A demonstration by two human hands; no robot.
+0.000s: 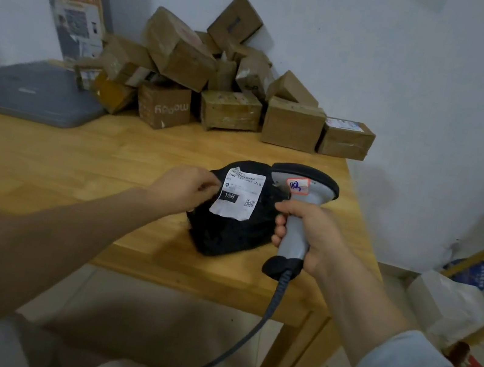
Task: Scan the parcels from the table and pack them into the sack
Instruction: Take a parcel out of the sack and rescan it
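Observation:
A black soft parcel (227, 232) with a white shipping label (237, 193) lies near the front edge of the wooden table (44, 169). My left hand (184, 188) grips the parcel's left side at the edge of the label. My right hand (306, 232) holds a grey handheld barcode scanner (302, 190) by its handle. The scanner's head sits just right of the label, over the parcel's far right corner. A white sack (451, 301) sits on the floor to the right of the table.
Several brown cardboard boxes (219, 83) are heaped against the wall at the back of the table. A grey stand with a flat base (25, 89) occupies the back left. The scanner's cable (255, 323) hangs down past the table's front edge.

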